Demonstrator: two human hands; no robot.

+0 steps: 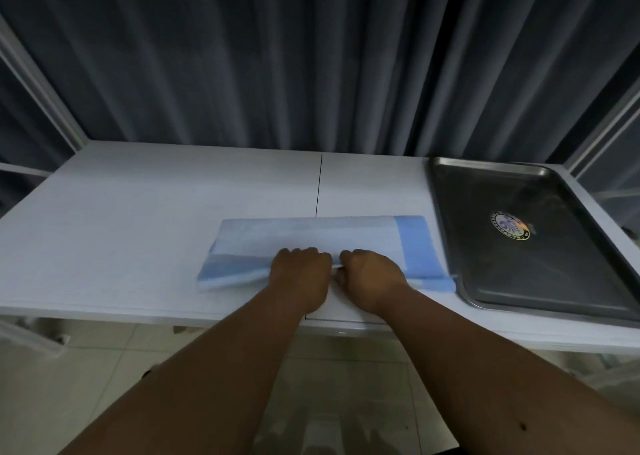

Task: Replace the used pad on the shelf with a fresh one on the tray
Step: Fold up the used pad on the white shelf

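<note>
Your left hand [300,270] and right hand [369,274] both pinch the folded pad's [311,238] near edge at mid-length. Pad lies on the shelf [138,212], long axis left-right, tray [450,246] touching its right end.

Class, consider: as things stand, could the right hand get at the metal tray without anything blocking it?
Probably yes. The right hand grips the folded pad, and the tray lies just beyond the pad's right end, nothing between.

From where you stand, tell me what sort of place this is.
Probably a clinic or care room, though I can't be sure. A white shelf stands before a dark pleated curtain, a steel tray sits at its right, and both hands grip a folded blue-and-white disposable pad.
</note>
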